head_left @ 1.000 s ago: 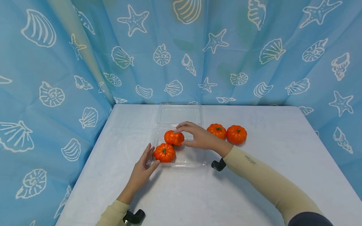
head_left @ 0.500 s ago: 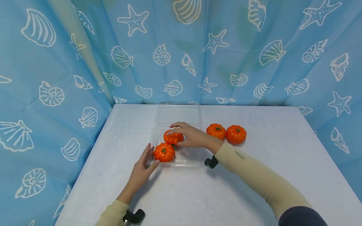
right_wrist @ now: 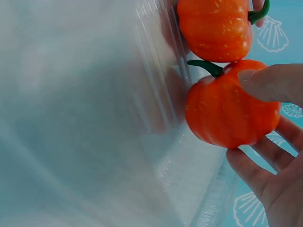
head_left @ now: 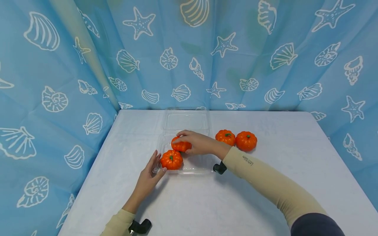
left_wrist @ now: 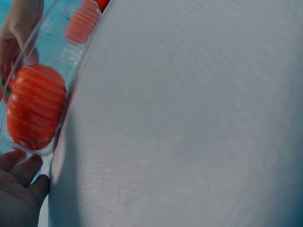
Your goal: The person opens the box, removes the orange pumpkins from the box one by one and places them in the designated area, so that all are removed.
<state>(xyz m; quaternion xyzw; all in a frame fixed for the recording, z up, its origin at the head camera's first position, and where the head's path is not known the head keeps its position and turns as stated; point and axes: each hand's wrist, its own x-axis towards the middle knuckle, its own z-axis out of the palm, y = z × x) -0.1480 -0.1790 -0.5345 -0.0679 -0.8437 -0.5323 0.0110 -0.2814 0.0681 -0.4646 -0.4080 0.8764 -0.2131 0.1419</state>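
A clear plastic clamshell box [head_left: 196, 167] lies with its lid folded back, two small orange pumpkins in the left part of its base. My right hand [head_left: 203, 143] holds the rear pumpkin [right_wrist: 232, 111] there, thumb on one side and fingertips on the other; its green stem shows in the right wrist view. The front pumpkin [head_left: 172, 160] sits against it, near the box's left corner. Outside that corner my left hand [head_left: 147, 178] rests on the box wall, fingers loosely extended, as the left wrist view [left_wrist: 21, 187] also shows of the fingers.
Two more orange pumpkins, one [head_left: 225, 137] partly behind the right wrist and another [head_left: 246, 141] touching it, sit on the white-covered table [head_left: 189, 206] right of the box. The open lid [head_left: 186, 120] reaches the table's back edge, before a blue shell-print curtain [head_left: 165, 78].
My right hand has moved slightly left, and its fingers have come round the rear pumpkin. The left hand and the pumpkins stay in place.
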